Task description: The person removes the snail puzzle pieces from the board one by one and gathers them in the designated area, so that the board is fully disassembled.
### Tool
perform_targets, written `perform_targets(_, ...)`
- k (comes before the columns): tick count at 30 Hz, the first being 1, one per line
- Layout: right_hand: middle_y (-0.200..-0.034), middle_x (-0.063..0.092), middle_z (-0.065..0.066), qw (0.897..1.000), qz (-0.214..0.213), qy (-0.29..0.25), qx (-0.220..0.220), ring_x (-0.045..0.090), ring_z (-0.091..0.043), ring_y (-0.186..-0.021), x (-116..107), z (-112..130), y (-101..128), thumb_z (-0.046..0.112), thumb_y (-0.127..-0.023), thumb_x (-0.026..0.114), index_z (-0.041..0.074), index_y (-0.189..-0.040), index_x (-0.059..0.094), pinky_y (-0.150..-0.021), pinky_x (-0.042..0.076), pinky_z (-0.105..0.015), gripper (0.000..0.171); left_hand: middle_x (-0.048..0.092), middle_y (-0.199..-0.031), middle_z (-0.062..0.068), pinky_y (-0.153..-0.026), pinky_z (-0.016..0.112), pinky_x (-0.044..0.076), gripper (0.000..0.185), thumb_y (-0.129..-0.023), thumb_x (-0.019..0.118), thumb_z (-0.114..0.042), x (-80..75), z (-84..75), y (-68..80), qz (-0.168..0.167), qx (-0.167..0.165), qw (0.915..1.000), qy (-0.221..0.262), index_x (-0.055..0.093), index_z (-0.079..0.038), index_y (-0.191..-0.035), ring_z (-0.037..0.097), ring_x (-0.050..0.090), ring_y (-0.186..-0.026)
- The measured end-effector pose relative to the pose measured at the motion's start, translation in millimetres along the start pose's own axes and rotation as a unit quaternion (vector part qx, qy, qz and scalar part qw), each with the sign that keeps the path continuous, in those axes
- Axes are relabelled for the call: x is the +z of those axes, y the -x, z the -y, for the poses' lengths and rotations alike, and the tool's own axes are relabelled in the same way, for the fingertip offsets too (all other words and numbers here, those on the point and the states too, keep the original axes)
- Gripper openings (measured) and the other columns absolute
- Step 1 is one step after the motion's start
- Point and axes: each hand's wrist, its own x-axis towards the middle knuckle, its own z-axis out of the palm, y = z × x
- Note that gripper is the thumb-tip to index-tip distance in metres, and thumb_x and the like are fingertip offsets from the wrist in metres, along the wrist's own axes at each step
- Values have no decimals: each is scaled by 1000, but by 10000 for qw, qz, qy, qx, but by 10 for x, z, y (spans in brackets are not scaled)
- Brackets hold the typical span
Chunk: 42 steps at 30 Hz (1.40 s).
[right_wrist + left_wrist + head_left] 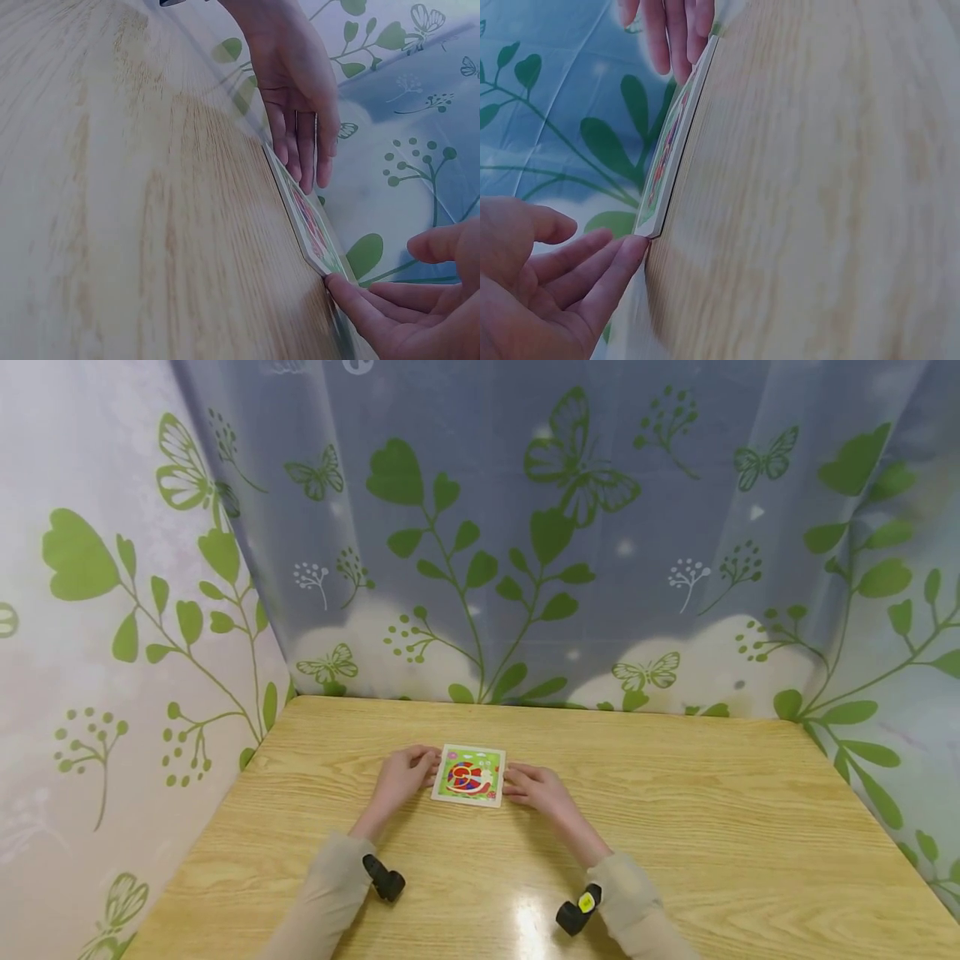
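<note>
The puzzle board [469,775], a single square with a snail picture, lies flat near the middle of the wooden table [750,827]. My left hand [402,777] has straight fingers touching its left edge; my right hand [536,789] does likewise at the right edge, so neither grips it. I judge I am steadying or squaring it; lifting it would call for getting fingertips under the thin rim. One board, two hands, one table.

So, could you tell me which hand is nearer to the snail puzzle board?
Neither is clearly nearer. The left hand has straight fingertips at the snail puzzle board's left edge, and the right hand has fingertips at its right edge. The board lies flat on the table.
</note>
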Motion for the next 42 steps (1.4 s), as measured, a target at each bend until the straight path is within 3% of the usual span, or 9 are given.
perform_targets(15, -124, 54, -26, 9999, -68, 144, 36, 59, -33, -106, -165, -39, 77, 19, -96, 48, -10, -131, 43, -89, 50, -37, 46, 66, -106, 12, -69, 26, 56, 27, -96, 49, -19, 144, -39, 73, 53, 54, 9999, 108, 64, -3, -113, 19, 65, -90)
perform_targets(33, -126, 52, -27, 9998, 5, 165, 94, 58, -33, -108, -375, -44, 193, 26, -96, 47, -10, -130, 43, -91, 49, -37, 50, 64, -109, 17, -73, 29, 56, 28, -96, 48, -16, 266, -135, 191, 423, 219, 9979, 441, 62, 1, -114, 25, 64, -93)
perform_targets(42, -128, 50, -28, 9999, 114, 101, 75, 57, -33, -110, -474, -63, 245, 25, -97, 47, -11, -131, 42, -93, 48, -37, 50, 64, -111, 16, -73, 29, 56, 29, -96, 48, -17, 335, -141, 225, 545, 249, 9975, 366, 61, -1, -116, 24, 64, -95)
